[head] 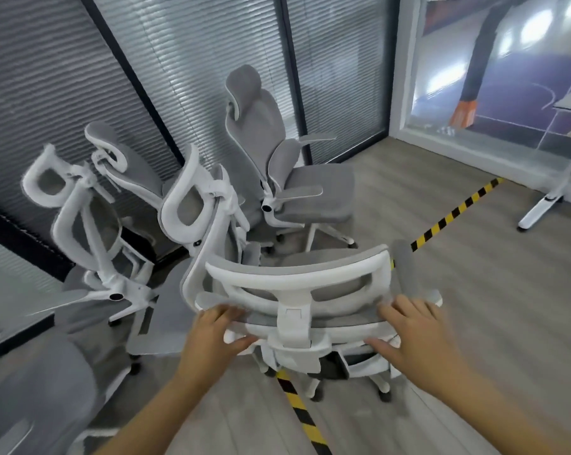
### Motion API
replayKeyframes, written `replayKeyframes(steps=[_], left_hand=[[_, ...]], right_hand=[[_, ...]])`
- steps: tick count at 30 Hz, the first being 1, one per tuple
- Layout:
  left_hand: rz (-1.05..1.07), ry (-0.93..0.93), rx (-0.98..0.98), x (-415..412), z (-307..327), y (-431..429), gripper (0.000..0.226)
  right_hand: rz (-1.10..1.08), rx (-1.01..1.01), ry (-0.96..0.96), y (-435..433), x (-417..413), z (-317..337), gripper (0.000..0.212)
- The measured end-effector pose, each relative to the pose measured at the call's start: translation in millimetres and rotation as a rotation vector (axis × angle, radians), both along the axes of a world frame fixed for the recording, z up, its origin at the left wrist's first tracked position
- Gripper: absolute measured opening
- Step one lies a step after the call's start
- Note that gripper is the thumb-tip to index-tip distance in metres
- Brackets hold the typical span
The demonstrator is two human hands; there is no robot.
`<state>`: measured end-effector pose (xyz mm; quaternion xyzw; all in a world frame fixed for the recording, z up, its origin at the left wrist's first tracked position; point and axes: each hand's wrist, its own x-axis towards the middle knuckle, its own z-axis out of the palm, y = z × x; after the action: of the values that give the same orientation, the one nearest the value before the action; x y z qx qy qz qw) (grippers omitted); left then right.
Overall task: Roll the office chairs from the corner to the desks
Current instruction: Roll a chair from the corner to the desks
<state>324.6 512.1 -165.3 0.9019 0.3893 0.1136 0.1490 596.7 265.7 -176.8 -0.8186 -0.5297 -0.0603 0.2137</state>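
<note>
Held chair: one grey mesh office chair with a white plastic frame [297, 284] stands on the grey wood-look floor [491, 323], out from the floor's corner, its back toward the person.
Left hand [218, 333]: grasps the left end of the backrest top, fingers curled over it, thumb beneath.
Right hand [412, 333]: grasps the right end in the same way.
Corner chairs: four more of the same kind crowd the floor's corner by the slatted glass walls [195, 60]. One rear chair [258, 133] faces right, and three stand packed at the left.
Grey padded shape [38, 399]: at the bottom left, blurred; it cannot be told whether it is a sixth chair.
Yellow-and-black tape [454, 213]: two stretches show on the floor, one beyond and one under the held chair.
Desk: one white desk leg [546, 201] near the floor's right edge, well apart.
</note>
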Motion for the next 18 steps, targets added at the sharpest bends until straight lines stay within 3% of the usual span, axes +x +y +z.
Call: replayKeyframes(steps=[4, 8, 13, 16, 18], left_hand=[[-0.041, 0.042, 0.000, 4, 10, -1, 0.051], [-0.173, 0.083, 0.122, 1, 6, 20, 0.062], [-0.359, -0.059, 0.296, 0, -10, 35, 0.060], [-0.474, -0.170, 0.274, 2, -30, 46, 0.064], [-0.547, -0.194, 0.250, 4, -38, 51, 0.056]], right_hand=[[-0.075, 0.000, 0.004, -4, -7, 3, 0.043], [-0.151, -0.053, 0.038, -16, -30, 7, 0.046], [-0.326, 0.008, 0.075, -31, -78, 2, 0.043], [-0.467, 0.023, 0.110, -42, -112, 0, 0.044], [-0.562, 0.029, 0.088, -47, -139, 2, 0.044]])
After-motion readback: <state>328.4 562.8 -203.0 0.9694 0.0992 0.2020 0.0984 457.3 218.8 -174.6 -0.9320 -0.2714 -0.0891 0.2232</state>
